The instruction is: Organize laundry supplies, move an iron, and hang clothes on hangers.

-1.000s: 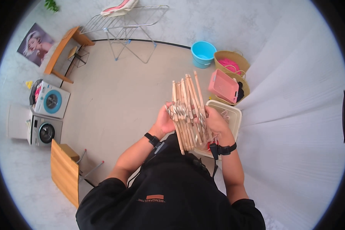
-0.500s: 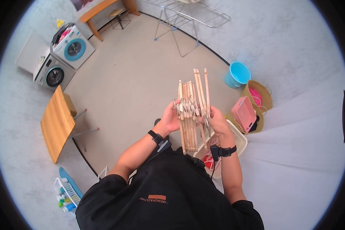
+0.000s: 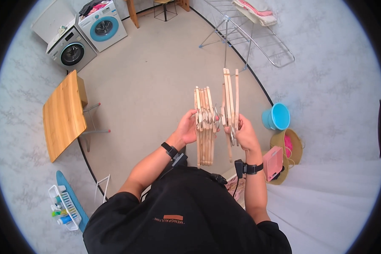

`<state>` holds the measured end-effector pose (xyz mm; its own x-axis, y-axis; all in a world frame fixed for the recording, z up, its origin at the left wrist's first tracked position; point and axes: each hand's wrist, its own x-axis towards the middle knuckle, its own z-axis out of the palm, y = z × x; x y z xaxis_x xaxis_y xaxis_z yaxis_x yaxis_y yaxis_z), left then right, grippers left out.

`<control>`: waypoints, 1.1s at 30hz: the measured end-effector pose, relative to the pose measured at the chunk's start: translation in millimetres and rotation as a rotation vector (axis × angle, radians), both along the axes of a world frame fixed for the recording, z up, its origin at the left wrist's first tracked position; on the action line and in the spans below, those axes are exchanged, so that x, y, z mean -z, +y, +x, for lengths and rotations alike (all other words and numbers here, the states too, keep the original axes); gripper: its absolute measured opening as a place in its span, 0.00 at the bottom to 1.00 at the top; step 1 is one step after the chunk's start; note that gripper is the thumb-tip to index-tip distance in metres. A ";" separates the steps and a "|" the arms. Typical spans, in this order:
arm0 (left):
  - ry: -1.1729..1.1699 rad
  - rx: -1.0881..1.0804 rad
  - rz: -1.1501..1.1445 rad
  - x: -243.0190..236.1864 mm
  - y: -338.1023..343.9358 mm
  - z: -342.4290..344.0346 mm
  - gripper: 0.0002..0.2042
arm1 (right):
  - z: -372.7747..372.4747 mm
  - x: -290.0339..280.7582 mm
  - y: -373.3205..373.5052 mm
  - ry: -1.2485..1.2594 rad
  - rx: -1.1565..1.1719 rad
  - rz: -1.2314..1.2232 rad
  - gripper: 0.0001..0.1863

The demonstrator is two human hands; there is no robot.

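Note:
My left hand (image 3: 188, 128) is closed round a thick bundle of pale wooden hangers (image 3: 205, 144), held in front of my chest. Their metal hooks (image 3: 206, 116) cluster at the middle of the bundle, facing me. A smaller group of wooden hangers (image 3: 230, 95) is gripped in my right hand (image 3: 246, 134), apart from the bundle at its upper end. A hook or two shows in the gap between the groups. The fingers of both hands are partly hidden behind the wood.
Below my right forearm a pale bin (image 3: 235, 182) is mostly hidden. Woven baskets (image 3: 298, 148), a pink basket (image 3: 273, 163) and a blue bucket (image 3: 279, 116) stand to the right. A drying rack (image 3: 252, 38) is at far right, a wooden table (image 3: 63, 116) left, washing machines (image 3: 102, 28) far left.
My right hand has moved slightly right with its hangers, widening the gap to the left bundle. My view has turned, so the room's contents sit differently and more of the drying rack shows.

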<state>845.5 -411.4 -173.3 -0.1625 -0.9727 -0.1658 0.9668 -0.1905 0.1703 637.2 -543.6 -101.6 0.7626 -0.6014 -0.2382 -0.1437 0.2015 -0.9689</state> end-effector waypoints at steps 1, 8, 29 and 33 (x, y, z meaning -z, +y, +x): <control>0.002 -0.009 -0.004 -0.9 -4.4 12.8 0.30 | 16.0 -6.8 -2.0 -0.002 0.031 -0.028 0.23; 0.035 -0.027 -0.045 -21.7 -27.0 81.0 0.32 | 84.0 5.3 -37.7 0.058 0.074 -0.172 0.19; -0.007 -0.370 0.024 -47.1 -152.7 262.9 0.34 | 299.9 8.0 -219.3 -0.085 -0.392 0.198 0.26; -0.033 -0.485 -0.034 -51.4 -178.5 303.0 0.34 | 363.3 -12.7 -252.0 -0.096 -0.521 0.154 0.29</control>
